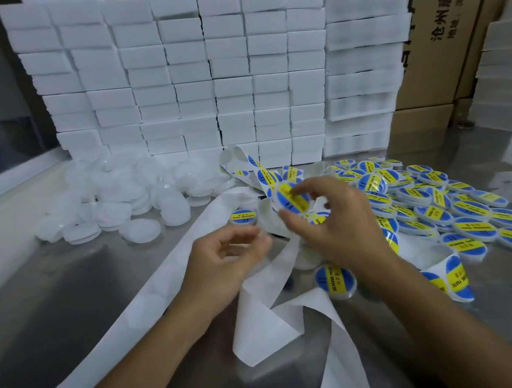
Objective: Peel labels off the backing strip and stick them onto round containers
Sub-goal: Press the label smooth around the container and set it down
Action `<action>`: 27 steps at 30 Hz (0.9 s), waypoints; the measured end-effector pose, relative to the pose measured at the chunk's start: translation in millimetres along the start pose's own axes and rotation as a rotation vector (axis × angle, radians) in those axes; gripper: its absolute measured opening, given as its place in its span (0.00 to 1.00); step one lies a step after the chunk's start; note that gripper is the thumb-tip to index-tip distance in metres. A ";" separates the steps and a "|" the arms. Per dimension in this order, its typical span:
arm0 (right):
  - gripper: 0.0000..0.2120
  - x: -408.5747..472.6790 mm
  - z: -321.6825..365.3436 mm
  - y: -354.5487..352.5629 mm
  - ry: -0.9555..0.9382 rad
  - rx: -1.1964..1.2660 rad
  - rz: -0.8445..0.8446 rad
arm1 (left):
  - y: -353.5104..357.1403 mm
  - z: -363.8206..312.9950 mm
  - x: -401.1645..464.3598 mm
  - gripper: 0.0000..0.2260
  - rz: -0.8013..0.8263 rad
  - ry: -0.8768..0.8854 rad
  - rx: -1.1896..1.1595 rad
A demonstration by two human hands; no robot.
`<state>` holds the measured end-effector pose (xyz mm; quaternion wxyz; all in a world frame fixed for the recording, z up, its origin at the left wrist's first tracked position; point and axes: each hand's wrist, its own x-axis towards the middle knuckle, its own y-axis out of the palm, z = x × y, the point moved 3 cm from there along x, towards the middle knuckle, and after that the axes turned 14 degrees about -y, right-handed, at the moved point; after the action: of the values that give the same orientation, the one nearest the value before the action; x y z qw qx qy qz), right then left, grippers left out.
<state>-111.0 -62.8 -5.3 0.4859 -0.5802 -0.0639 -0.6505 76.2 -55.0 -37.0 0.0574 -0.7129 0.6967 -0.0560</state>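
My right hand [328,220] pinches a round blue-and-yellow label [292,198] between thumb and fingertips, lifted above the table's middle. My left hand [227,261] sits just left of it with fingers curled around the white backing strip [271,224], which rises between the two hands. The emptied strip [140,306] trails down across the steel table toward me. Unlabelled white round containers [115,206] lie heaped at the back left. One labelled container [244,217] sits just beyond my left hand.
Several labelled containers [442,214] are piled to the right, one [334,280] near my right wrist. Strip with unpeeled labels [261,171] curls behind my hands. White boxes [190,80] are stacked like a wall along the back; cardboard cartons [452,21] stand at the right.
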 end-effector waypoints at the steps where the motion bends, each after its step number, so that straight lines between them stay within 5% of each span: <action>1: 0.13 1.1 -11.1 -6.7 0.059 -0.060 -0.024 | 2.3 2.8 0.0 0.17 0.011 -0.006 0.085; 4: 0.12 -1.1 -45.4 -23.6 0.239 -0.258 -0.035 | 7.9 10.9 0.2 0.25 0.105 -0.034 0.255; 10: 0.12 -13.0 -77.7 -30.0 0.503 -0.455 0.094 | 8.9 11.9 -0.3 0.15 0.120 -0.033 0.388; 15: 0.09 -3.7 -53.1 -26.5 0.329 -0.370 0.059 | 11.3 9.0 -3.9 0.04 0.026 0.075 0.485; 19: 0.19 1.2 -21.1 -10.0 0.218 -0.163 0.252 | 12.2 10.2 -8.0 0.24 0.067 0.092 0.562; 22: 0.27 -3.6 -5.2 5.4 0.151 -0.157 0.461 | 12.1 10.7 -8.5 0.28 0.065 0.108 0.647; 27: 0.26 -5.3 2.7 15.2 0.110 0.045 0.452 | 14.6 10.7 -8.1 0.11 -0.026 0.177 0.708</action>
<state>-99.3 -65.9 -16.1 0.6348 -0.5323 0.0796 -0.5543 63.3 -47.2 -49.9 0.2392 -0.6502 0.6272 -0.3559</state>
